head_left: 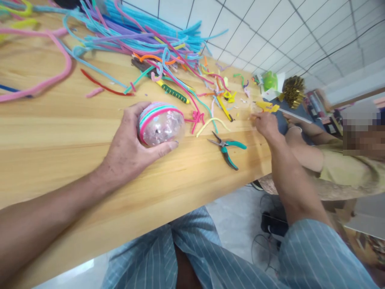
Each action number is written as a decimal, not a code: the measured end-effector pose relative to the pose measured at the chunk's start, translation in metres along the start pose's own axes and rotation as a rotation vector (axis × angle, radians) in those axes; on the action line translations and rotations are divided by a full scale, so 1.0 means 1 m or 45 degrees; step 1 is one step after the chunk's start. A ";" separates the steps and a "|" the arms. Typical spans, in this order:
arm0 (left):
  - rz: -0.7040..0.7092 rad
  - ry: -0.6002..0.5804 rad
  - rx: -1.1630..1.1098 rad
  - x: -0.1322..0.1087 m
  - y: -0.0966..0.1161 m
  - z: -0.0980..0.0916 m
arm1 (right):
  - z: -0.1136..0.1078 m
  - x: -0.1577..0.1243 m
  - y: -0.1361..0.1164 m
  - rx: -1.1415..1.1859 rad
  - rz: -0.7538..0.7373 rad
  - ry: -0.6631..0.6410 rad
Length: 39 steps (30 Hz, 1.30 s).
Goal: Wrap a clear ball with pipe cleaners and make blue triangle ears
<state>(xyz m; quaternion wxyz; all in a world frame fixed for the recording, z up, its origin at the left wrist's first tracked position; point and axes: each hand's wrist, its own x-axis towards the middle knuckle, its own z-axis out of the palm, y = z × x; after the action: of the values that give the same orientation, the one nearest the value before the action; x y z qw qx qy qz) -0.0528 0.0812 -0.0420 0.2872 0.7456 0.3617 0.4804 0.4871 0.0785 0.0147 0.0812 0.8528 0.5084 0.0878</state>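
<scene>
My left hand [129,138] is wrapped around a clear plastic ball [162,126] with shiny flakes showing inside. Pink, mint and lilac fuzzy bands run along its upper left side. Far to the right, my right hand [267,126] is closed at the handle of a yellow glue gun [266,106], its fingers partly hidden and blurred. A pale glue stick [294,114] juts from the gun's back. Between the hands lie teal-handled pliers [224,145], jaws apart, and a knotted pink pipe cleaner [197,117].
A big heap of pipe cleaners [144,36] covers the table's back by the tiled wall. Dark cutters [144,66], a yellow-green-handled tool [174,93] and a yellow cutter [224,108] lie among scraps. Another person [345,164] sits at the right; gold tinsel [294,91] is beyond.
</scene>
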 end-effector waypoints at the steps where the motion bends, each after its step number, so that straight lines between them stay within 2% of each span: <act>1: 0.006 0.003 0.003 0.000 0.000 0.000 | 0.000 0.001 0.000 -0.009 0.042 0.005; 5: 0.023 0.017 0.021 0.000 0.000 0.000 | 0.003 0.003 -0.006 -0.077 0.128 -0.067; 12: 0.005 0.011 0.002 -0.001 -0.002 0.002 | 0.005 -0.007 -0.001 -0.019 0.082 -0.016; 18: 0.041 0.018 0.023 0.000 -0.003 0.000 | 0.009 -0.010 -0.005 -0.006 -0.041 0.006; 23: 0.005 -0.020 0.011 -0.001 -0.003 -0.001 | 0.004 -0.021 -0.004 0.043 -0.126 0.027; 28: 0.015 0.017 0.005 0.000 0.000 0.001 | -0.003 -0.027 -0.009 0.117 -0.125 0.031; 34: -0.006 0.016 -0.005 0.000 0.003 0.001 | -0.003 -0.027 -0.025 0.121 -0.002 0.102; 37: -0.005 0.013 -0.019 0.000 0.003 0.000 | 0.001 -0.017 -0.025 0.136 0.085 0.148; 39: -0.007 0.003 -0.013 0.000 0.003 -0.001 | 0.002 -0.009 -0.020 0.168 0.094 0.107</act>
<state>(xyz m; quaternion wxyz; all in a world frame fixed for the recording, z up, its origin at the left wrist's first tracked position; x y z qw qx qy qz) -0.0525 0.0797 -0.0388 0.2918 0.7425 0.3615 0.4826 0.4659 0.0798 0.0075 0.0002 0.8700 0.4842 0.0929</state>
